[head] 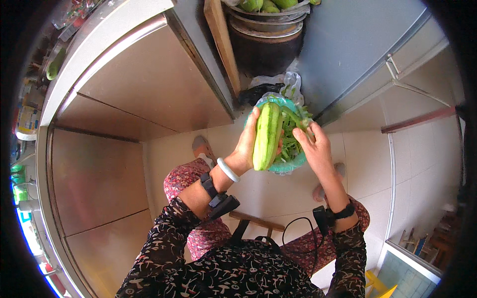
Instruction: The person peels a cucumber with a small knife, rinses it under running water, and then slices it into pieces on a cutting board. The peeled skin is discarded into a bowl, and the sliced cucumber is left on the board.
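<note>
My left hand [248,141] holds a long, pale green ridged gourd [267,137] from its left side, with fingertips showing at its right edge. The gourd has light and darker green stripes along its length. To its right, my right hand [315,145] grips a small green-handled tool, possibly a peeler [305,123], blurred and partly hidden by the fingers. Beneath both hands stands a teal basin [288,166] lined with clear plastic, with green peelings [290,147] in it.
Past the basin lie a black plastic bag [261,92] and a clear plastic bag [294,83]. Behind them, stacked metal basins with green gourds sit on a dark pot [266,52]. A wooden board [221,44] leans nearby. Cabinets [149,70] flank the left; a wooden stool [257,221] is below me.
</note>
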{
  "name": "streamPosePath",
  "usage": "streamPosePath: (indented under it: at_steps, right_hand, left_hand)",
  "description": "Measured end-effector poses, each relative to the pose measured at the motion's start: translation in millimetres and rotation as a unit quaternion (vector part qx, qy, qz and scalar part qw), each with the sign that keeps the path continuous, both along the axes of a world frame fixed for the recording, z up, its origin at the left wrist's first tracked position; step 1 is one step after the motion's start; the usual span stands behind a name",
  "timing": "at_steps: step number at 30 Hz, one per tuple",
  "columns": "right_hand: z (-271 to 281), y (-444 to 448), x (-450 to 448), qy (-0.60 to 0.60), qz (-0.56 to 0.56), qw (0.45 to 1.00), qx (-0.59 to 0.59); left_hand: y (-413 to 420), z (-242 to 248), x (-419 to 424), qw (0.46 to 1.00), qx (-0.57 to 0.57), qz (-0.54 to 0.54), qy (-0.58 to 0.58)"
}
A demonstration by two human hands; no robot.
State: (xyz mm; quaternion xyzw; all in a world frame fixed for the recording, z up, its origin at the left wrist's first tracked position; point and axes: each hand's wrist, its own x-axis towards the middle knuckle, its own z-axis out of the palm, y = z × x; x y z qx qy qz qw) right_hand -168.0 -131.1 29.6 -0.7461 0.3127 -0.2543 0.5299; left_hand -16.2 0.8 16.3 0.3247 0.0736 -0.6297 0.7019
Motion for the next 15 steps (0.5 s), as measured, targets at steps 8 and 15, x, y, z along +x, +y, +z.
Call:
streamPosePath:
  at_steps: [8,15]
  right_hand:
    - [32,34,-12,-0.016,0.130,0.952,-0.275]
    - [34,21,-2,-0.005,0.098,0.923,-0.372]
  left_hand:
    - [-1,-5,9,0.998,0.009,0.051,0.028]
    - [5,-1,-2,0.997,-0.006,-0.054,-0.048]
